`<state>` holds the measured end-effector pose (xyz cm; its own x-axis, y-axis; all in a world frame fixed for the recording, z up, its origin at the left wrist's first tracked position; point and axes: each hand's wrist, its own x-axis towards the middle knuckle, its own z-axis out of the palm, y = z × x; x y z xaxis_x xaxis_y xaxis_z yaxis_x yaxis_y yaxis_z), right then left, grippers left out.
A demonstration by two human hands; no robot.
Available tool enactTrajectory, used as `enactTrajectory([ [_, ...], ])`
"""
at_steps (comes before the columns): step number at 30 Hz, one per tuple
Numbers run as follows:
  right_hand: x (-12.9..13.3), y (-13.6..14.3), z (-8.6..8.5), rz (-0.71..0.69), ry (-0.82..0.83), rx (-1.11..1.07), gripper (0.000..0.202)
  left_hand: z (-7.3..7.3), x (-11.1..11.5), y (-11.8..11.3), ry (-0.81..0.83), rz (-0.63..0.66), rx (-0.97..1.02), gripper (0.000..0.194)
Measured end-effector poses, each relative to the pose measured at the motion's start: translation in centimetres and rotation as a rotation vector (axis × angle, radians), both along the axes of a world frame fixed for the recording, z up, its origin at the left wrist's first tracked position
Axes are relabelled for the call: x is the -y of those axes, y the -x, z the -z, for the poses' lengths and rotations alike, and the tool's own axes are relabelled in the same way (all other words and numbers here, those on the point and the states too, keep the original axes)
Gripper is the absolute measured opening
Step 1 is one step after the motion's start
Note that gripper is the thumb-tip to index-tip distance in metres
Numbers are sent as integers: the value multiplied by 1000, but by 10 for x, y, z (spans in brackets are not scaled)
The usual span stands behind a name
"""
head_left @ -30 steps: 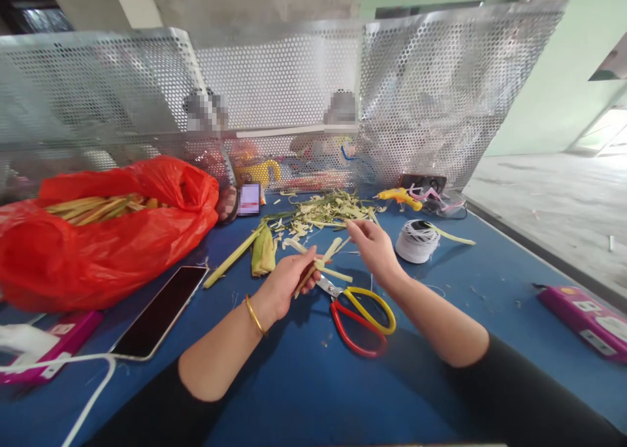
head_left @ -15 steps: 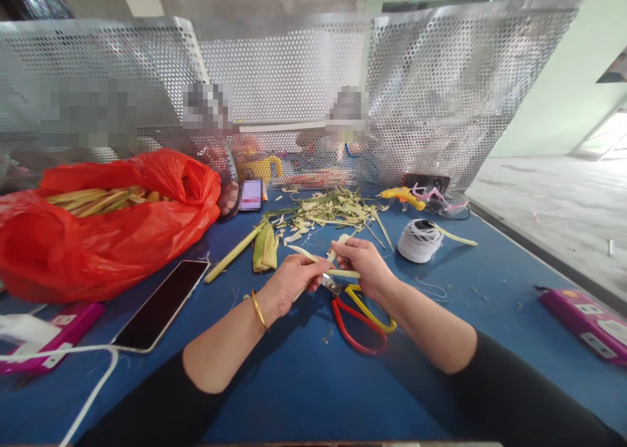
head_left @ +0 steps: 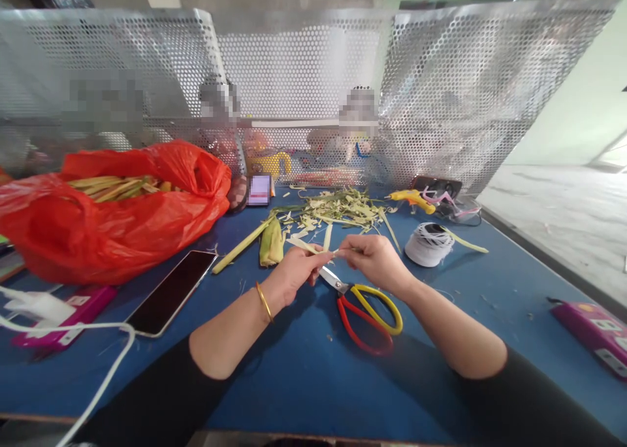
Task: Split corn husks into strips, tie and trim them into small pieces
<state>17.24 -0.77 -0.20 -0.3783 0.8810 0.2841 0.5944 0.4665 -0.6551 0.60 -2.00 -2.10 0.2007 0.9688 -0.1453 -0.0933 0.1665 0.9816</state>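
Observation:
My left hand (head_left: pixel 298 272), a gold bangle at its wrist, pinches pale green plant strips (head_left: pixel 327 236) that stick out above the fingers. Close by on the right, my right hand (head_left: pixel 375 259) is closed on the end of a strip, with the fingertips of both hands nearly meeting. Scissors (head_left: pixel 363 310) with one red and one yellow handle lie on the blue table just below the hands, their blades partly under my left hand. A cut green stalk piece (head_left: pixel 271 243) and a long stem (head_left: pixel 242 246) lie left of my hands. Behind them is a heap of shredded strips (head_left: pixel 343 208).
A red bag (head_left: pixel 186 221) of stalks and a phone (head_left: pixel 171 293) are on the left. White thread (head_left: pixel 429 244), a yellow glue gun (head_left: pixel 414 200) and a purple power strip (head_left: pixel 592 332) are at right. People sit behind a perforated screen (head_left: pixel 304 61).
The view has shifted slightly, so things appear further right. My right hand has turned palm down, and the strip that lay across toward it now stands upright between the hands.

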Motion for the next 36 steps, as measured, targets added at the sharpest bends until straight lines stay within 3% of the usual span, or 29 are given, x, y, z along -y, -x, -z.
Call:
enactTrajectory([
  [3,-2,-2,-1,36,-17,44,22,-1,-1,2,46,-27,54,25],
  [7,6,2,-3,237,-399,48,19,-8,-3,5,133,-113,242,15],
  [9,12,8,0,279,-446,25,25,-11,-3,5,121,-163,315,18],
  [10,15,12,2,261,-374,4,29,-12,-3,5,105,-193,337,21],
  [14,18,27,19,93,183,-163,36,-11,0,2,71,-215,342,29],
  [17,17,31,27,30,299,-302,33,-7,0,0,58,-183,332,39],
  [23,16,29,24,-82,101,-331,30,-3,-2,-1,70,-255,357,36],
  [29,14,27,23,-200,74,-257,29,-3,-3,1,31,-165,321,25],
  [32,15,22,18,-60,20,-123,36,-7,-4,3,86,-212,284,24],
  [36,14,11,7,270,-517,101,34,-14,-3,5,126,-225,213,18],
])
